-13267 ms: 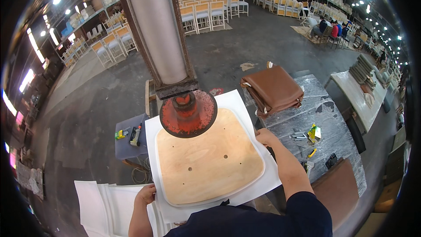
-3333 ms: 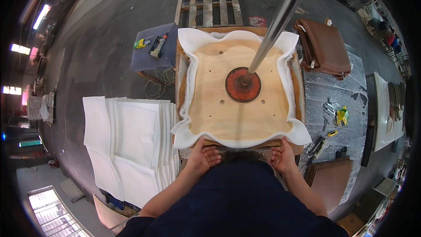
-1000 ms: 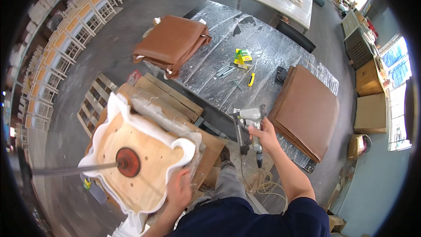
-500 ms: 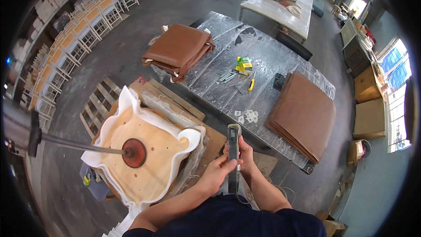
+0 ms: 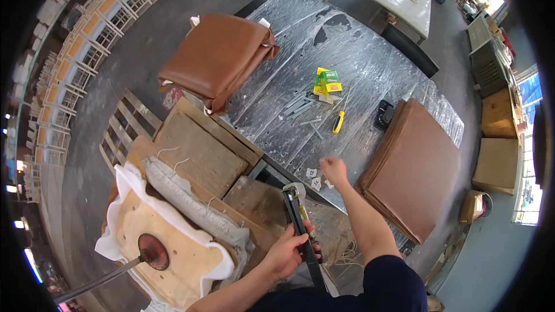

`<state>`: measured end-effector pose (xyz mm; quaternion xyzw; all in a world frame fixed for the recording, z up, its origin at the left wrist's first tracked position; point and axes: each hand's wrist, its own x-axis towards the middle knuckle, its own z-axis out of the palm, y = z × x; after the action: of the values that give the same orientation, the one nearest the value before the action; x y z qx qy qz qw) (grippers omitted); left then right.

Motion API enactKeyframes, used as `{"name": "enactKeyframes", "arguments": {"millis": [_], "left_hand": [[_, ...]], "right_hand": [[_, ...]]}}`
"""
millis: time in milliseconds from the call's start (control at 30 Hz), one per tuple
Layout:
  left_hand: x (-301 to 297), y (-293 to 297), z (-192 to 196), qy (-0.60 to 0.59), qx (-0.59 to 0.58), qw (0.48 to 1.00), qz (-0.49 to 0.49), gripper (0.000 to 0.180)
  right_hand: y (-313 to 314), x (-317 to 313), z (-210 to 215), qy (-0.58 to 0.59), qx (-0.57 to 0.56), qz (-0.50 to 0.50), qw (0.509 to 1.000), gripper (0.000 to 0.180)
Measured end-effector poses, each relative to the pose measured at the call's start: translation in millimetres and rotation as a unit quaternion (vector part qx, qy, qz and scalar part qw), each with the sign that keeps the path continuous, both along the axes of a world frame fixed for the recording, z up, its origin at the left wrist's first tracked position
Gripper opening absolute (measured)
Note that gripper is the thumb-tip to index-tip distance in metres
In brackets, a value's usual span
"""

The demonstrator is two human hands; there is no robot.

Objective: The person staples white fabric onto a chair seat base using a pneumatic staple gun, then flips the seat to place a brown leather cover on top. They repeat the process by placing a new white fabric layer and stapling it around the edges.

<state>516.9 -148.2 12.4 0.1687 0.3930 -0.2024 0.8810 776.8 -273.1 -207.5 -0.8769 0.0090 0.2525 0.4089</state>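
My left hand [image 5: 287, 253] is wrapped round the grip of a black staple gun [image 5: 302, 219], held upright and tilted in front of my body. My right hand [image 5: 333, 171] is off the gun, above the table's near edge, its fingers curled in. What they hold, if anything, is hidden. Small white paper labels [image 5: 316, 182] lie just below that hand. Farther up the table are grey staple strips [image 5: 299, 106] and a yellow-handled screwdriver [image 5: 339, 122]. To my left a wooden seat panel [image 5: 127, 219] edged with white padding lies under a red round press foot [image 5: 154, 252] on a rod.
The table [image 5: 260, 115] is wrapped in plastic film. It carries folded brown leather-like covers [image 5: 217, 55] at left, a stack of brown sheets [image 5: 413, 167] at right, green-yellow packets [image 5: 328, 82] and a black object [image 5: 384, 114]. A pallet [image 5: 128, 127] lies on the floor; a cord [image 5: 347, 249] coils by the gun.
My right hand has left the staple gun and reached forward over the table edge. My left hand still grips the gun, which now tilts and sits lower. The view has shifted toward the table.
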Motion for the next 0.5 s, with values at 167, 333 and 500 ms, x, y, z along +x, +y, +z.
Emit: {"name": "enactKeyframes", "arguments": {"millis": [167, 333, 500], "left_hand": [[28, 6, -27, 0.021, -0.015, 0.999, 0.048, 0.047], [43, 16, -40, 0.035, 0.019, 0.997, 0.061, 0.051], [48, 25, -28, 0.024, 0.039, 0.995, 0.094, 0.059]], "right_hand": [[43, 101, -56, -0.194, -0.143, -0.003, 0.971, 0.035], [59, 108, -66, -0.093, -0.197, -0.001, 0.976, 0.035], [25, 56, -4, -0.091, -0.047, 0.031, 0.994, 0.037]]}}
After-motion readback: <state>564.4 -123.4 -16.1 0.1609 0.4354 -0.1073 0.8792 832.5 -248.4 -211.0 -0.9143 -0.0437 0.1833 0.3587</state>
